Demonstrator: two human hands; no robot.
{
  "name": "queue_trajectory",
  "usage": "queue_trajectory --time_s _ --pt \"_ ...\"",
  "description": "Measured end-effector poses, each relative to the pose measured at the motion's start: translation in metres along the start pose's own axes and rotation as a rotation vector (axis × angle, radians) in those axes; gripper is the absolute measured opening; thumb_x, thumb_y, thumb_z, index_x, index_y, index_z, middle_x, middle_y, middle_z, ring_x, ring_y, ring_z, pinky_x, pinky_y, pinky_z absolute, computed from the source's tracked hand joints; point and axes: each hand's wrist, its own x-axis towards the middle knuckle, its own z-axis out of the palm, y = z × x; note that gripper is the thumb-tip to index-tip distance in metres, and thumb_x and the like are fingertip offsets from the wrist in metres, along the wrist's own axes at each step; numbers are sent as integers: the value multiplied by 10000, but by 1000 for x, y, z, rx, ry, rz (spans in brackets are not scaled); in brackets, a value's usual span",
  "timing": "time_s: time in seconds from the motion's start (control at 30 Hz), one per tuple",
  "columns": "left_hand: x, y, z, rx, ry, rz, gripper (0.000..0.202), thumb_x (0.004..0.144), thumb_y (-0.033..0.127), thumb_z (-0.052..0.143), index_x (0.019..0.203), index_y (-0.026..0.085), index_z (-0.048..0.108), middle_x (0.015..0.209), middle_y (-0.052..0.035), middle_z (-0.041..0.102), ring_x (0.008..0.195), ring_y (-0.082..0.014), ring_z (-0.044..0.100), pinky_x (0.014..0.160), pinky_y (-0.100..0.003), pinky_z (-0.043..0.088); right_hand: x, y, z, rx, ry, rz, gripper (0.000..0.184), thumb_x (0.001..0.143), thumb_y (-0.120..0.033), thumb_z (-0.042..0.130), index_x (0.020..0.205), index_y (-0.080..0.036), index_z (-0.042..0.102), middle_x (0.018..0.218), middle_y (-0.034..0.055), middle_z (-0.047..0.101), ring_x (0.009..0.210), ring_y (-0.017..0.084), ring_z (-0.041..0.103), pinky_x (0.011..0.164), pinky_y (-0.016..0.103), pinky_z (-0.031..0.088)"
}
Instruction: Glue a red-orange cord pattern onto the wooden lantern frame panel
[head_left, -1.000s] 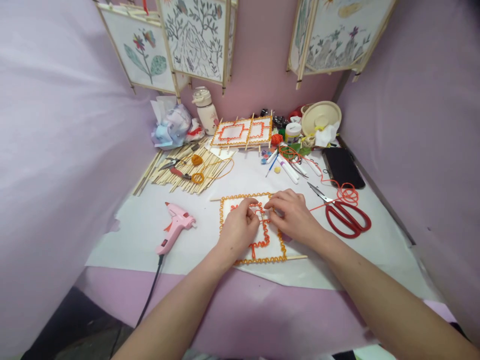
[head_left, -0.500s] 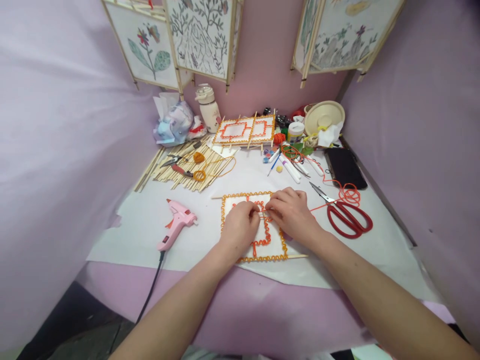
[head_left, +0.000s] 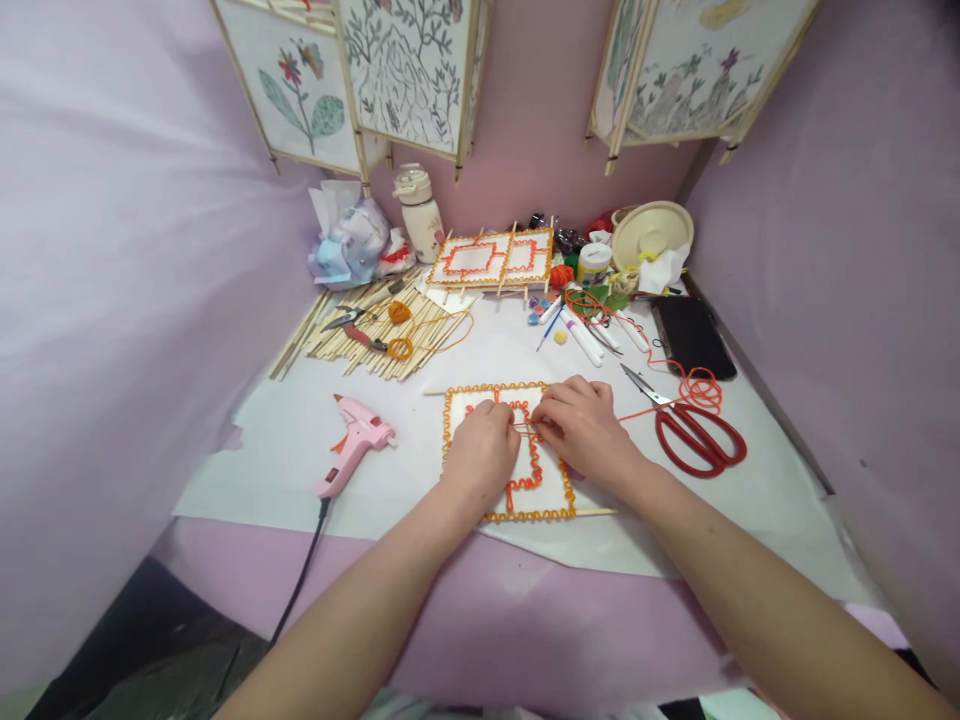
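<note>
A white panel (head_left: 551, 490) edged in looped yellow yarn lies in front of me, with a looped orange-red pattern inside the border. Over its left half, my left hand (head_left: 484, 450) pinches orange yarn (head_left: 523, 428) with closed fingers. My right hand (head_left: 581, 420) covers the upper right corner and grips the same yarn between thumb and fingers. A short stretch of it spans between both fingertips. From under my right hand the strand runs right to a loose coil near red-handled scissors (head_left: 697, 435). Part of the panel is hidden by both hands.
A pink glue gun (head_left: 356, 445) lies left, its cord hanging over the front edge. Farther back are wooden sticks (head_left: 337, 340) with pliers (head_left: 364, 332), a finished-looking panel (head_left: 491, 258), a bottle (head_left: 420, 215), markers (head_left: 581, 338) and a phone (head_left: 694, 337). Paper lanterns (head_left: 409, 75) hang above.
My hands stay nearly in place; the left fingers have curled slightly, and the yarn between the fingertips has shifted a little. The whole view has moved slightly.
</note>
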Motion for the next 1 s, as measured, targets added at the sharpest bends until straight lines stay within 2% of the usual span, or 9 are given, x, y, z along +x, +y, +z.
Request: queue_trajectory --time_s 0.67,0.8,1.0 --pt "1 1 1 85 2 16 153 885 122 451 852 179 590 873 -68 597 815 -210 578 721 -311 423 -1 2 -1 83 -46 28 110 881 -190 598 814 -231 675 934 21 682 967 220 485 800 387 255" --pt "1 2 0 82 -3 18 153 886 119 450 850 175 588 871 -72 597 819 -210 581 727 -311 425 -2 4 -7 127 -1 54 86 876 -178 579 849 -227 644 960 24 679 980 223 490 803 379 265" --pt "0 1 -1 86 -14 2 163 896 122 430 877 171 585 886 -75 606 837 -213 588 736 -316 428 -2 1 -9 244 -21 83 99 855 -135 552 861 -226 588 841 9 660 952 214 517 831 364 281"
